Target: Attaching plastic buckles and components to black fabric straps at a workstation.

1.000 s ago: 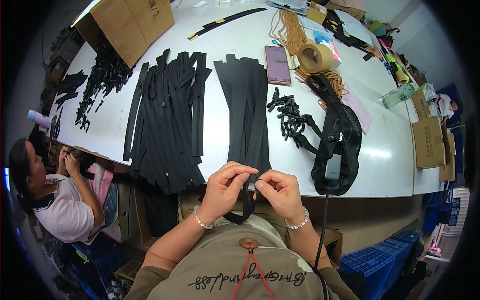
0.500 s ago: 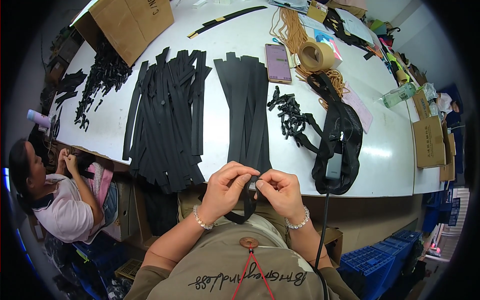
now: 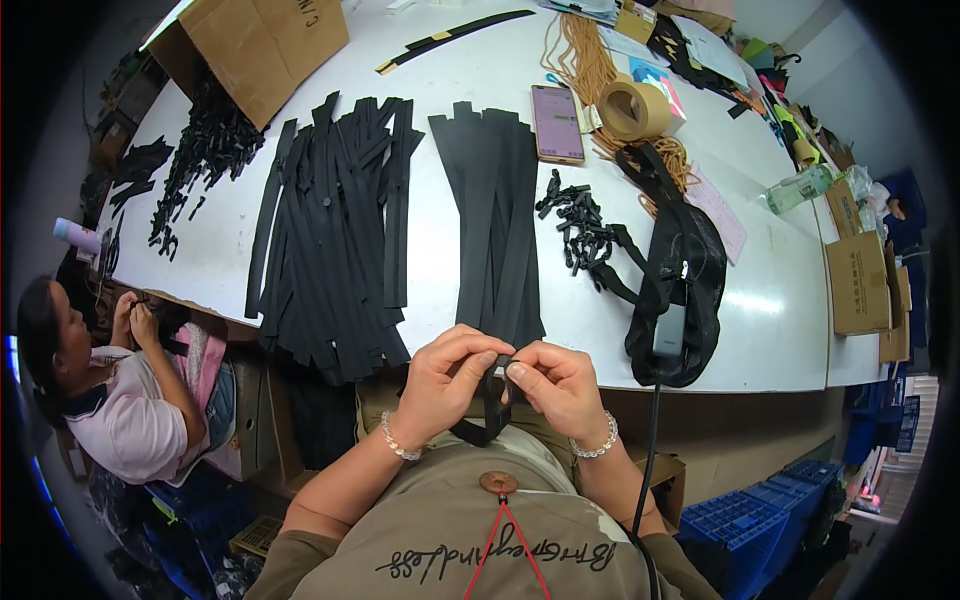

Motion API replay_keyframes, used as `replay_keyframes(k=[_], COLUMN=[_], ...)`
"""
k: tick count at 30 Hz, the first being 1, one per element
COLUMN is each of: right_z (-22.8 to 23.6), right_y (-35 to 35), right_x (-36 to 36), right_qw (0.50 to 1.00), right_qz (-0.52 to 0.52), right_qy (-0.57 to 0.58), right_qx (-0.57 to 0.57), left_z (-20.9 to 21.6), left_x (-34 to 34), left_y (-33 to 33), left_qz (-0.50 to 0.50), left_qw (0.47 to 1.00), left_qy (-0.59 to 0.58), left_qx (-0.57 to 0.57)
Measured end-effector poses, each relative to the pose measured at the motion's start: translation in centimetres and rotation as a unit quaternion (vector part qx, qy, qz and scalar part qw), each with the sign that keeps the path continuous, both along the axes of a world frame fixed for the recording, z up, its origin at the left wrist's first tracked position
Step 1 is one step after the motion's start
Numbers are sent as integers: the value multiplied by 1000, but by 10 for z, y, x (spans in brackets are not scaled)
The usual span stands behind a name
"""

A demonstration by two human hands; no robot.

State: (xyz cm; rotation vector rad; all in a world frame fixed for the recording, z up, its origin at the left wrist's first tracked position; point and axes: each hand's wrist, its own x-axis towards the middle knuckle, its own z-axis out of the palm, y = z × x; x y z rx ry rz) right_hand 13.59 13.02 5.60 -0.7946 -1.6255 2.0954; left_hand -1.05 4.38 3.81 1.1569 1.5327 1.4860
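At the table's near edge, my left hand (image 3: 447, 378) pinches a black fabric strap (image 3: 487, 428) between thumb and fingers. My right hand (image 3: 560, 390) is closed on the same strap, its fingertips nearly meeting the left ones. The strap hangs below my fingers in a loop before my shirt. What lies right between the fingertips is mostly covered. Just beyond my hands lies a fanned stack of flat black straps (image 3: 490, 220). A larger, looser pile of black straps (image 3: 330, 240) spreads to its left.
Small black plastic parts (image 3: 580, 225) lie right of the stack, beside a black mesh bag (image 3: 690, 270) with a cable. Further back are a phone (image 3: 557, 124), a tape roll (image 3: 634, 110) and tan cords. More black parts spill from a cardboard box (image 3: 265, 55). A co-worker (image 3: 140, 400) sits left.
My fingertips have shifted slightly on the strap, and its loop now shows more openly below them. The co-worker's hands have moved a little.
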Motion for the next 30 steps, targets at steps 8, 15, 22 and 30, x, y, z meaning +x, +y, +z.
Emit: replay_keyframes(k=[8,15,22,30], right_z=[4,-3,-11,-9], right_y=[-1,-11,-21,-17], right_x=[-1,-3,-5,-2], right_qw=[998,993,988,994], right_qz=[-3,-60,-108,-89], right_qy=[-12,-9,-1,53], right_qx=[60,101,111,-24], left_z=[1,5,0,8], left_x=[0,1,3,5], left_y=[0,0,-6,-11], left_qz=[12,9,5,-16], left_qw=[999,1000,1000,966], left_qy=[-31,7,0,-258], left_qx=[16,21,21,5])
